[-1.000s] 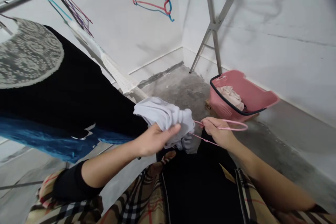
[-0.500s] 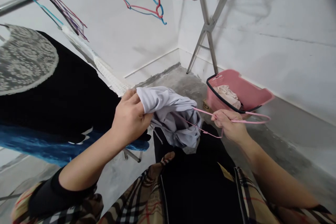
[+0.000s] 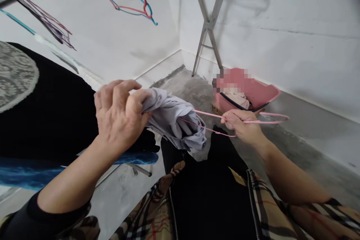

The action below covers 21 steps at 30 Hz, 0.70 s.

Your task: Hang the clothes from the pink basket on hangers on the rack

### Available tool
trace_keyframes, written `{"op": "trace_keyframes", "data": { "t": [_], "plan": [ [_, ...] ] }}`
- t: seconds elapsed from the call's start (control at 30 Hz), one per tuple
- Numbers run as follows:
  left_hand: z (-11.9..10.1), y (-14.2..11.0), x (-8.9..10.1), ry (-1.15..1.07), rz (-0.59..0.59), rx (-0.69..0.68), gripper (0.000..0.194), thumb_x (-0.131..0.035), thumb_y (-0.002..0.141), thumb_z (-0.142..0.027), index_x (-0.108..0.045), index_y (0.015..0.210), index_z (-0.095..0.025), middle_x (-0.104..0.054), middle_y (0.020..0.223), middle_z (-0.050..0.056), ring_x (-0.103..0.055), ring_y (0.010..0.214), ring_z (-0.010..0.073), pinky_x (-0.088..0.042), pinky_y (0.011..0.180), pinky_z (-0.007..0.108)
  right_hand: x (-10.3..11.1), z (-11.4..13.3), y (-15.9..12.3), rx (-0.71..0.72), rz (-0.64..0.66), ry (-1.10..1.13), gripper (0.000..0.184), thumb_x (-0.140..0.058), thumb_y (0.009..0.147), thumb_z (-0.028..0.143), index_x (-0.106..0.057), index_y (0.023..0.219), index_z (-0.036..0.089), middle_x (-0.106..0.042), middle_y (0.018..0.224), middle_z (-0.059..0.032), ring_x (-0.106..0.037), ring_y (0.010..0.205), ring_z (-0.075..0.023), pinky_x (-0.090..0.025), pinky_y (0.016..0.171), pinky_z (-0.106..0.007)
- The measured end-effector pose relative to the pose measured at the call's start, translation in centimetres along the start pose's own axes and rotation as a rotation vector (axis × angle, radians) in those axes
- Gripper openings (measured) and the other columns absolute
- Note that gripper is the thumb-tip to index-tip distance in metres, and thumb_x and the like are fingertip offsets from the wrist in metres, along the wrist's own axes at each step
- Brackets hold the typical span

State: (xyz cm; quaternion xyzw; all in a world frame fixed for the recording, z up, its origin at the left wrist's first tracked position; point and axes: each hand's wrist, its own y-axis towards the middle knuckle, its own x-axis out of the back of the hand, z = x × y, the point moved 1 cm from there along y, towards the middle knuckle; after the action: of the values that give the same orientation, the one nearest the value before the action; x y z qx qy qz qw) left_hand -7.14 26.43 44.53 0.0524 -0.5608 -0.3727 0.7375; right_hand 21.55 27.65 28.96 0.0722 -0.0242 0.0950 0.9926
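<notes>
My left hand point(image 3: 119, 110) is closed on the upper edge of a light grey garment point(image 3: 174, 118), pinching the cloth between thumb and fingers. The garment hangs bunched, and its kind cannot be made out. One end of a pink hanger point(image 3: 209, 113) runs inside the cloth. At the other end, my right hand point(image 3: 242, 125) grips the hanger close to its hook, which sticks out to the right. The hanger's thin lower bar passes in front of the garment's folds and bends up below my right hand.
Beside my left arm hang a black garment with a lace collar point(image 3: 17, 75) and a blue one point(image 3: 25, 174). Empty hangers point(image 3: 131, 7) dangle from above. A pink basket point(image 3: 261, 90) holding pale cloth stands by the wall, near a metal rack's crossed legs point(image 3: 208, 26).
My left hand has moved left and up along with the garment's edge, its fingers now more raised. The right hand keeps its grip on the hanger. The view has shifted slightly right.
</notes>
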Motion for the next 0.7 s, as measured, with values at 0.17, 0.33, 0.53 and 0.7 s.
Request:
{"op": "trace_keyframes", "data": {
  "t": [0.17,0.33,0.53,0.7],
  "plan": [
    [-0.8,0.7,-0.3,-0.308,0.444,-0.124,0.023,-0.060,0.085,-0.037,-0.068,0.106,-0.031,-0.070,0.084,0.005,-0.064,0.075,0.0233,-0.043,0.064,0.031,0.5,1.7,1.4,0.130,0.026,-0.231,0.047,-0.050,0.087,0.057,-0.066,0.067,0.017,-0.052,0.054,-0.0013,-0.044,0.051,-0.0093,-0.032,0.051,-0.024],
    [-1.3,-0.4,-1.5,-0.421,0.526,-0.066,0.028,-0.052,0.090,-0.043,-0.071,0.105,-0.029,-0.073,0.088,0.004,-0.064,0.067,0.0183,-0.038,0.054,0.025,0.2,0.8,2.5,0.223,-0.174,-0.140,0.033,-0.057,0.084,0.051,-0.063,0.078,0.019,-0.057,0.069,-0.0020,-0.052,0.064,-0.0125,-0.043,0.063,-0.026],
    [-0.7,-1.7,-1.3,-0.500,0.411,0.098,0.032,-0.050,0.092,-0.042,-0.069,0.113,-0.028,-0.073,0.092,0.004,-0.067,0.076,0.0208,-0.046,0.063,0.026,-2.9,-4.5,-1.6,0.385,-0.564,-0.223,0.016,-0.054,0.088,0.032,-0.054,0.077,0.020,-0.053,0.078,-0.0020,-0.052,0.076,-0.0144,-0.043,0.075,-0.029],
    [-1.0,-2.0,-0.9,-0.463,0.343,0.075,0.030,-0.051,0.091,-0.035,-0.068,0.116,-0.030,-0.073,0.090,0.002,-0.067,0.075,0.0193,-0.043,0.058,0.024,-6.9,-8.5,-1.2,-0.133,-0.081,-0.296,0.016,-0.061,0.082,0.034,-0.054,0.079,0.020,-0.057,0.077,-0.0015,-0.051,0.071,-0.0142,-0.039,0.069,-0.028]
  ]
}}
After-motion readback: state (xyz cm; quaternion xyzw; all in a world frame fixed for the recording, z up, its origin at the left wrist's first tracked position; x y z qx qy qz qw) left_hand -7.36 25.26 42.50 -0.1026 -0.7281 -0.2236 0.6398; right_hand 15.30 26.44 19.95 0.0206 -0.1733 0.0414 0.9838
